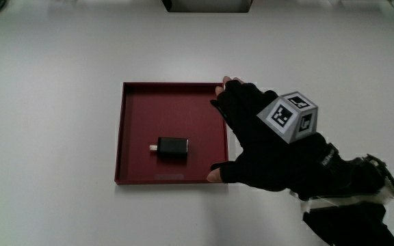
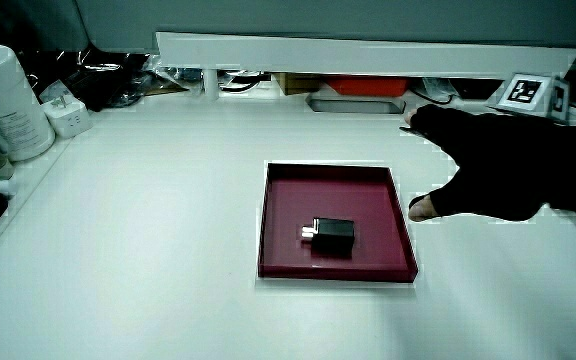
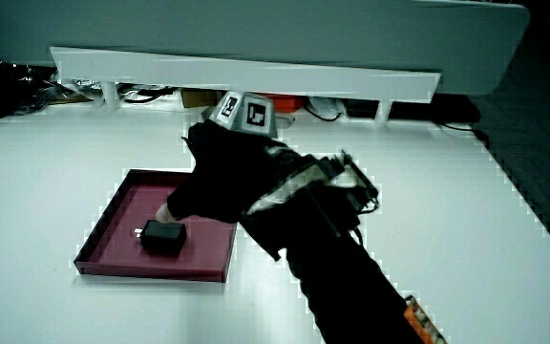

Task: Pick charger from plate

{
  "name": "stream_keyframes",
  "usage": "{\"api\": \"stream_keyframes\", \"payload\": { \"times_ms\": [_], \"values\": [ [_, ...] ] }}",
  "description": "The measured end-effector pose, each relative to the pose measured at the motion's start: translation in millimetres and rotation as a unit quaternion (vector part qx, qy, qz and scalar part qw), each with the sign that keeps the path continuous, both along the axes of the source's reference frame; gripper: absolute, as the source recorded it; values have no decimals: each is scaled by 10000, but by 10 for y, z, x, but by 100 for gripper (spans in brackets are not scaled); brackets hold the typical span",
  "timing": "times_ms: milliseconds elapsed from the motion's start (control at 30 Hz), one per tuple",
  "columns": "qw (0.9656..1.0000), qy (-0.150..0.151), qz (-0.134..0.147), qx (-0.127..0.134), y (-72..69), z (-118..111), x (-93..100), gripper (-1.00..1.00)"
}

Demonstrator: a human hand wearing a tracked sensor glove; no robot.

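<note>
Hovering beside plate [image 1: 120, 137] edge, hand [image 1: 255, 140] grip released; charger [image 1: 172, 147] on plate.

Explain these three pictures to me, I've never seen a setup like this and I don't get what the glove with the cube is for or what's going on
There is no machine here: a person's hand in a black glove works at a white table. The patterned cube sits on the back of the glove. One picture looks straight down on the table; the other two look forward across it toward a low partition. On the table lies a dark red plate, square with a raised rim, and in it a small black charger. The hand is at the plate's edge, beside the charger, fingers spread, holding nothing. The charger has not been picked up yet.
</note>
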State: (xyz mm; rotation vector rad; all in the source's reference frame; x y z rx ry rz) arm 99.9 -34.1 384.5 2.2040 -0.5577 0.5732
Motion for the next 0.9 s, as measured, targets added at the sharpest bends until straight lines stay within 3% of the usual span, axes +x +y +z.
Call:
{"api": "stream_keyframes", "payload": {
  "times_ms": [233,367,500,600,900],
  "values": [
    [9993,-187,-80,-305,-51,226,-232,0],
    [9994,15,-95,-330,-58,405,-368,0],
    [9987,-17,0,-514,-50,602,-455,0],
    [9979,74,-78,-643,-43,760,-538,0],
    [9967,126,52,-806,-6,1096,-652,0]
  ]
}}
